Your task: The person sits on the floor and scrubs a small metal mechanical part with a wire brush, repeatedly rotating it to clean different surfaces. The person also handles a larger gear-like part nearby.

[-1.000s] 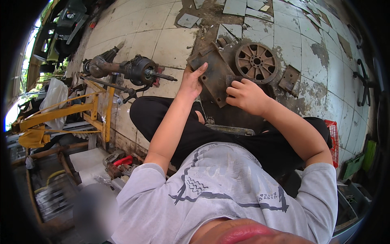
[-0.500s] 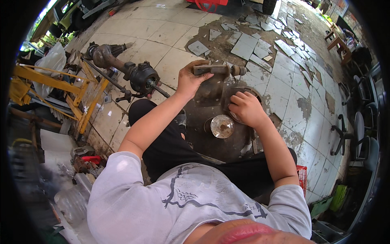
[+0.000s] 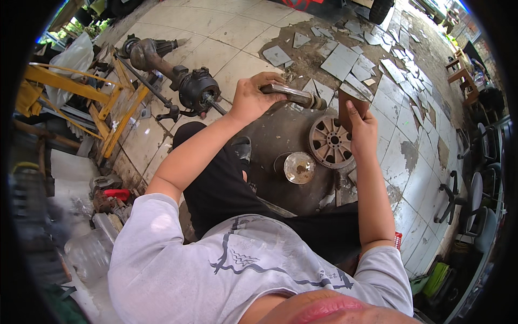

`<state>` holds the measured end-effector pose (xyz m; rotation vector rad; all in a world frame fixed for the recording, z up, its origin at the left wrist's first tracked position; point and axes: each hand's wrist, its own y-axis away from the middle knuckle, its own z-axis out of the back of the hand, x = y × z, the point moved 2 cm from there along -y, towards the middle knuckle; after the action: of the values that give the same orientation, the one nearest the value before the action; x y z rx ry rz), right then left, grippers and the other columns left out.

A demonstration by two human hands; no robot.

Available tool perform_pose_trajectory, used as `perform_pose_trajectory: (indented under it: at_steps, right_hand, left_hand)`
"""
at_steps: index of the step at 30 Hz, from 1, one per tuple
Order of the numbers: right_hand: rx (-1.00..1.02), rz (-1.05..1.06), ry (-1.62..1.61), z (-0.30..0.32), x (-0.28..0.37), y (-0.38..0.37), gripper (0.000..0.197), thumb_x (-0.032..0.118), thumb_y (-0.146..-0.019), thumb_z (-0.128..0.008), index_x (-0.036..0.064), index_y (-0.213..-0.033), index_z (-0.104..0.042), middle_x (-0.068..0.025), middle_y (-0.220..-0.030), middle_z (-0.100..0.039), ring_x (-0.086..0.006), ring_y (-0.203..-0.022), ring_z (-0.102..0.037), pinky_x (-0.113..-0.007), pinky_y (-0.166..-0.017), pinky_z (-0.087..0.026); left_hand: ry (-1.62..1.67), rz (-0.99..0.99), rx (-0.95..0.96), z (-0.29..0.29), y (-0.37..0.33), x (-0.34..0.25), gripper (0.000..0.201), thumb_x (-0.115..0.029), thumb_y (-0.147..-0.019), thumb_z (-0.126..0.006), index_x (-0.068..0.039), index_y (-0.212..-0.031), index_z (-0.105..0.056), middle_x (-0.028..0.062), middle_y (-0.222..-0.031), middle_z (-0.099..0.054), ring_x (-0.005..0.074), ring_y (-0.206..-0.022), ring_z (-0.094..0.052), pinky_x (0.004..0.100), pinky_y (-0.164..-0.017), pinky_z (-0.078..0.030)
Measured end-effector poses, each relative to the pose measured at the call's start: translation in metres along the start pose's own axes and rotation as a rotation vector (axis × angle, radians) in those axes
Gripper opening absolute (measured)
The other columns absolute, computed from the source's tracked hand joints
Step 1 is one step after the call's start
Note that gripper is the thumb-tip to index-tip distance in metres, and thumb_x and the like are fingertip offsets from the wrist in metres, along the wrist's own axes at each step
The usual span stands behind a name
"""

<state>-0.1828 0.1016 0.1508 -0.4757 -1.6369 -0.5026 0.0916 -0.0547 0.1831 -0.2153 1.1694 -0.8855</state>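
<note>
My left hand (image 3: 252, 100) is wrapped around a metal part (image 3: 295, 97) with a flat, bar-like body and a ribbed round end pointing right. I cannot make out its exact kind. A brown sheet that looks like sandpaper (image 3: 346, 112) is pinched in my right hand (image 3: 364, 134), thumb on top, just right of the metal part and apart from it. Below the sheet lies a rusty toothed flywheel (image 3: 324, 141) with openings around its hub. Near it stands a clear round bowl (image 3: 299, 168) with brownish contents.
An axle housing (image 3: 167, 73) lies on the tiles at the left, beside a yellow metal frame (image 3: 73, 83). Broken tiles (image 3: 340, 60) spread over the far floor. Office chairs (image 3: 475, 200) line the right side. A plastic jug (image 3: 86, 251) sits at lower left.
My right hand has risen from the flywheel with the brown sheet in it, uncovering the flywheel. The metal part in my left hand has tilted, its round end now lower.
</note>
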Motion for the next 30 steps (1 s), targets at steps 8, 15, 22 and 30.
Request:
perform_pose_trajectory:
  at_steps: [8, 15, 22, 30]
  right_hand:
    - [0.272, 0.228, 0.494, -0.018, -0.018, 0.003, 0.036, 0.021, -0.105, -0.075, 0.0113, -0.140, -0.074, -0.0076, -0.135, -0.074, -0.0197, -0.117, -0.072, -0.034, -0.101, -0.055]
    - [0.155, 0.134, 0.400, -0.008, -0.034, -0.008, 0.035, 0.027, -0.103, -0.077, 0.0050, -0.131, -0.077, -0.0113, -0.130, -0.075, -0.0204, -0.113, -0.074, -0.035, -0.095, -0.058]
    - [0.258, -0.439, -0.288, -0.020, -0.014, 0.009, 0.045, 0.028, -0.105, -0.076, 0.0068, -0.142, -0.062, -0.0079, -0.123, -0.076, -0.0215, -0.108, -0.076, -0.038, -0.090, -0.063]
    - [0.028, -0.615, -0.274, 0.003, -0.084, 0.051, 0.029, 0.014, -0.100, -0.078, 0.0025, -0.125, -0.071, -0.0097, -0.116, -0.078, -0.0246, -0.106, -0.075, -0.042, -0.091, -0.062]
  left_hand:
    - [0.129, 0.342, 0.166, -0.040, 0.026, 0.037, 0.051, -0.017, -0.076, -0.099, -0.004, -0.117, -0.072, 0.0090, -0.102, -0.083, 0.0137, -0.090, -0.077, 0.0313, -0.080, -0.060]
    - [0.375, 0.420, 0.124, -0.045, 0.025, 0.054, 0.049, -0.007, -0.076, -0.098, -0.004, -0.117, -0.072, 0.0054, -0.099, -0.082, 0.0110, -0.093, -0.075, 0.0296, -0.083, -0.060]
    - [0.780, 0.557, 0.036, -0.040, 0.040, 0.041, 0.052, 0.012, -0.082, -0.088, -0.001, -0.127, -0.066, 0.0108, -0.110, -0.077, 0.0178, -0.107, -0.075, 0.0305, -0.093, -0.064]
    - [0.328, 0.609, 0.559, -0.076, 0.108, 0.049, 0.037, -0.012, -0.094, -0.086, -0.001, -0.127, -0.074, 0.0075, -0.116, -0.080, 0.0157, -0.110, -0.073, 0.0333, -0.096, -0.057]
